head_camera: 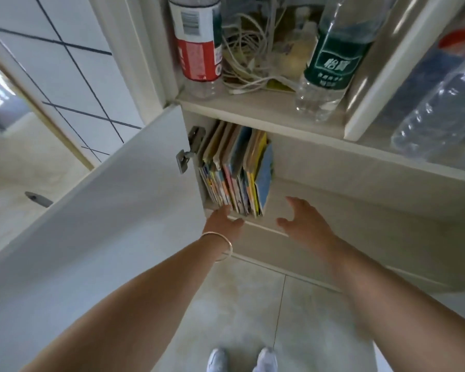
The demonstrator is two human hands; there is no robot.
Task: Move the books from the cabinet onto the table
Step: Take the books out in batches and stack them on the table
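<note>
Books (236, 167) stand upright in a tight, colourful row at the left end of the lower compartment of the cabinet (360, 167), their spines facing out and their left flank against the side wall beside the door hinge (191, 149). To the right of the last, blue-covered book the shelf floor runs bare toward the right. The left hand (223, 222), wearing a thin bangle (220, 245) at the wrist, reaches in at the shelf's front lip with fingers straight and relaxed; its fingertips sit just at the lower spines, and contact cannot be told. The right hand (304, 221) hangs in front of the bare stretch of shelf, just right of the row, fingers spread apart and holding nothing. The cabinet door (97, 210) stands swung wide on the left. On the shelf above stand a red-labelled bottle (199, 44), a tangle of white cables (247, 49) and a green-labelled bottle (333, 57). Below lie pale floor tiles (253, 304) and two white shoes (242, 358).
</note>
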